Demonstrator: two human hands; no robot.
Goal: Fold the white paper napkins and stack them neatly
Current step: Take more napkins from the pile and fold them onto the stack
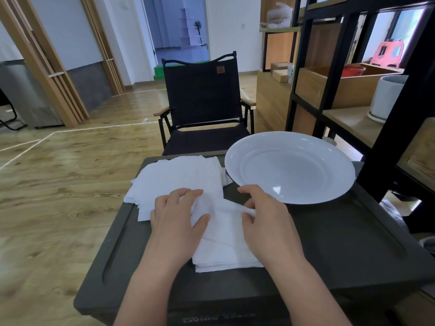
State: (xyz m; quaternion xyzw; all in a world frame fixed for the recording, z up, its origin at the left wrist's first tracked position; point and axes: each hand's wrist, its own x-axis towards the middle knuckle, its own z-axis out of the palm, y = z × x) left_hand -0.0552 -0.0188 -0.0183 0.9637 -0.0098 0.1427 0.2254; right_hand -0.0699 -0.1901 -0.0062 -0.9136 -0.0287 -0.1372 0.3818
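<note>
Pressing flat, the left hand (175, 216) spreads straight fingers on a white paper napkin (223, 234) atop the near stack on the dark worktop (341, 250); the right hand (266, 220) pinches its right edge beside a white round plate (292, 168).

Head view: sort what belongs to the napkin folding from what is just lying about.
Job:
napkin being folded
loose napkin pile
folded stack
left hand
right hand
dark table

Lying about:
white plate
black folding chair
shelf unit
white pot
</note>
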